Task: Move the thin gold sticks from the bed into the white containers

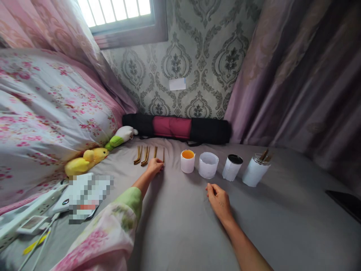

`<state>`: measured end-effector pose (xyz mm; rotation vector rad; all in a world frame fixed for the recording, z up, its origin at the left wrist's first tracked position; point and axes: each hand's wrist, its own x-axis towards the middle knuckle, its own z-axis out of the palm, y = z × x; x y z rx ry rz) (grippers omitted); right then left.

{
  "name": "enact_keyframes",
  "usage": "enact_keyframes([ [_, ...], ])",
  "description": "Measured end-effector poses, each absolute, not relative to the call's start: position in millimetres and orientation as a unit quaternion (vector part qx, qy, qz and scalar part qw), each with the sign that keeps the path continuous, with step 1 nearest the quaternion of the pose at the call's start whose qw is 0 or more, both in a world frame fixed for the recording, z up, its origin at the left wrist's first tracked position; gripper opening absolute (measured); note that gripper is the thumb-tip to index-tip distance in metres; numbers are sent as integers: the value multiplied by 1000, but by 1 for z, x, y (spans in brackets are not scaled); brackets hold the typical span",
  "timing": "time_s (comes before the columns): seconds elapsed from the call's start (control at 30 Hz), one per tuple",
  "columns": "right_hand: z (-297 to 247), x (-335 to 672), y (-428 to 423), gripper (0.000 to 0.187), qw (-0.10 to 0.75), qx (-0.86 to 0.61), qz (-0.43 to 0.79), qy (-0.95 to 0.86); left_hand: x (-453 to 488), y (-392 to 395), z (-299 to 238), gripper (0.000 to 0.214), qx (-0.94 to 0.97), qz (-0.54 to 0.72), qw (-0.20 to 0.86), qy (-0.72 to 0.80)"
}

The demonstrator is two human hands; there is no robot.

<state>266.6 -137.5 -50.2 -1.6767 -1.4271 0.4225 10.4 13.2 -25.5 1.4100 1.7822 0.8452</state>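
Over grey sheet (175, 222), left hand (155, 166) at thin stick (163, 154), grip unclear; right hand (220, 202) loosely curled, empty.

Left grip (155, 165) kinda hides the bottoms of some brown sticks (155, 152), can't tell if it's pinching one. Window (120, 10) gets chopped up top, dark slab (346, 203) runs off right.

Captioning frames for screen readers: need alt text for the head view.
A person's left hand is at the near end of a thin brown stick, beside bunches of brown sticks on a grey sheet. The right hand, loosely curled, is in front of four pale containers. A black-and-red bag lies behind.
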Motion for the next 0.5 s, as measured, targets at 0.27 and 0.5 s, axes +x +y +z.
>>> enact_keyframes([
  [0.27, -48, 266, -138, 43, 433, -676, 162, -574, 22, -7, -21, 6, 420, 460, 509, 594],
  [0.5, -50, 266, -138, 46, 434, -672, 163, -578, 30, -31, -24, 9, 337, 518, 583, 527],
])
